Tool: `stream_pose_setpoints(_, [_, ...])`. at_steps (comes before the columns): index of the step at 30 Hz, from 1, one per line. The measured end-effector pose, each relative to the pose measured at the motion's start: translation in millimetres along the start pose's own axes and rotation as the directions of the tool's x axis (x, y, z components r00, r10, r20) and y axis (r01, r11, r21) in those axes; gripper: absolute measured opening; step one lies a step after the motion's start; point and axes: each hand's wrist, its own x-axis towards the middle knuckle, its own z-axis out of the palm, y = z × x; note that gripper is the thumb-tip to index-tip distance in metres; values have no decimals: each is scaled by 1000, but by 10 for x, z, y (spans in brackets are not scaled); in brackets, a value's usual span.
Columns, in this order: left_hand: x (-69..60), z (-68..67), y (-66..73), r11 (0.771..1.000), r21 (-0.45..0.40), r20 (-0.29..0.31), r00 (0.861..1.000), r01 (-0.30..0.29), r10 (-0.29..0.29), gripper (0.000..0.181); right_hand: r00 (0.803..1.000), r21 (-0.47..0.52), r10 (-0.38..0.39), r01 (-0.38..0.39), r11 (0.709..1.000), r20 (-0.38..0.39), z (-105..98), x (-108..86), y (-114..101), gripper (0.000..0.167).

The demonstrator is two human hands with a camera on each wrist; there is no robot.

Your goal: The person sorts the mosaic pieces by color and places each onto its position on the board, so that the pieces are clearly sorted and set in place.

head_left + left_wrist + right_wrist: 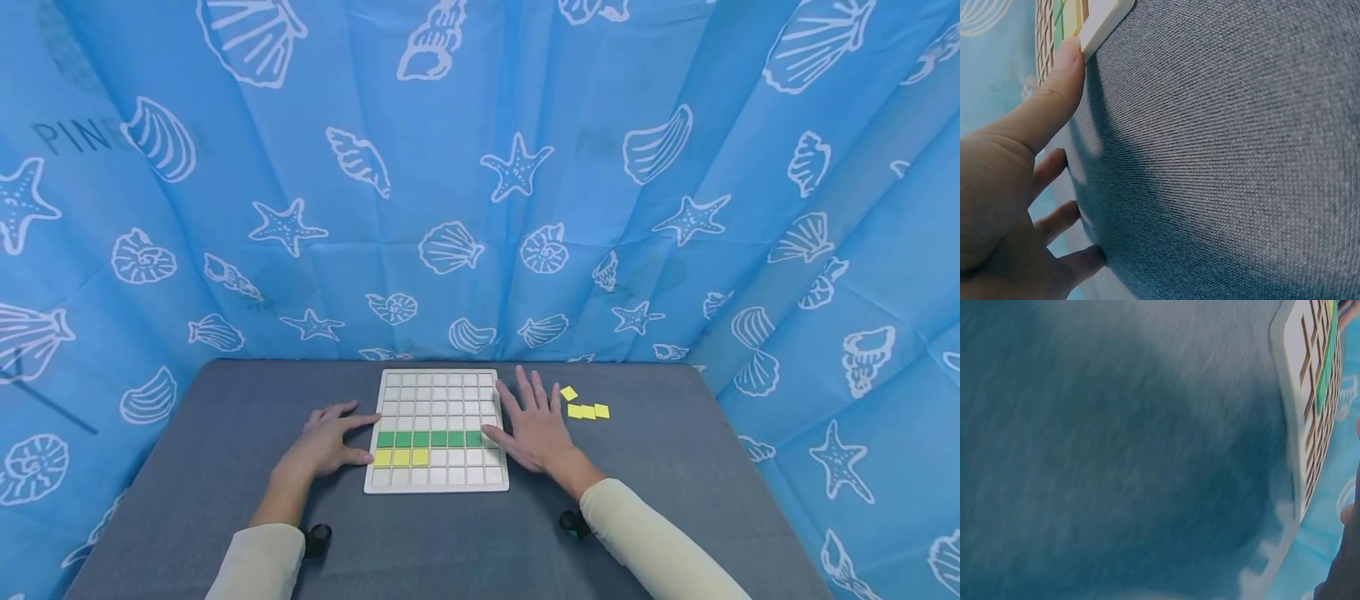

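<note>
A white gridded board [437,487] lies flat on the table, seen at the edge of both wrist views. A row of green tiles [422,439] crosses it, with three yellow tiles [401,457] at the left of the row below. My left hand [318,444] is at the board's left edge, thumb and index finger extended. In the left wrist view its thumb [1063,78] touches the board's side. With fingers spread, my right hand [537,433] is over the board's right edge, hiding the end of the green row; contact there cannot be told. Neither hand holds anything.
Several loose yellow tiles [588,412] lie to the right of my right hand, one of them apart [569,392]. Grey cloth covers the table [435,550]. A blue curtain [480,208] with white shells and starfish hangs behind and along the sides.
</note>
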Motion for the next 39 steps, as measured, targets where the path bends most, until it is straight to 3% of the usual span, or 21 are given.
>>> stream_pose_setpoints(5, [-1,-1,6,1000,-3,-5,1000,-2,2,74,998,16,44,-44,999,-32,24,11,201,85])
stream_pose_setpoints(14, [-17,-5,14,1000,-4,-6,1000,-21,21,73,993,-11,118,-118,993,27,44,14,513,86])
stream_pose_setpoints(22, [-27,-19,22,1000,-10,-5,1000,-4,4,74,986,8,164,-164,986,7,20,20,745,84])
stream_pose_setpoints(31, [-12,-13,21,1000,-11,-9,1000,-4,4,73,982,73,189,-188,979,-6,-31,-6,911,69])
stream_pose_setpoints(39, [-12,-8,12,1000,-8,-4,1000,-2,2,73,973,55,228,-227,972,-31,-53,-50,979,52])
